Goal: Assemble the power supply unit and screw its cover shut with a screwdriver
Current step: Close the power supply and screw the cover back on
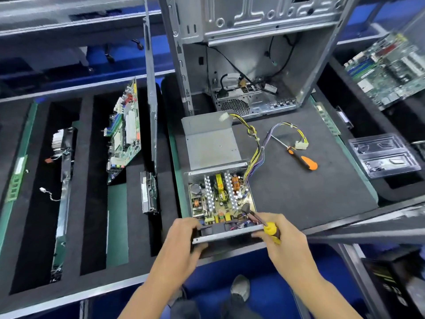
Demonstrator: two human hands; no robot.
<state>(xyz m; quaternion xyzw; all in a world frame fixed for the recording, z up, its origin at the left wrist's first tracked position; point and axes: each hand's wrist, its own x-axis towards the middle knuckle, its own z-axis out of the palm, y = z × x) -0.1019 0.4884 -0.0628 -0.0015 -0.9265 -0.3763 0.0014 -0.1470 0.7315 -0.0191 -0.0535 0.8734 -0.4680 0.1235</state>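
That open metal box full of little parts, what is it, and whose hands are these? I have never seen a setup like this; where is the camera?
There is no machine at work here: a person wears a camera on the head, so you look down at their own two hands. The box is an open power supply unit, its circuit board and coils showing, lying on a dark foam mat. Its grey metal cover lies just behind it, not yet on. The left hand grips the unit's near edge. The right hand holds a yellow-handled screwdriver with its tip pointing into the unit. A second screwdriver with an orange handle lies on the mat beside the unit's bundled wires. Behind stands an empty computer case; motherboards rest to the left and far right.
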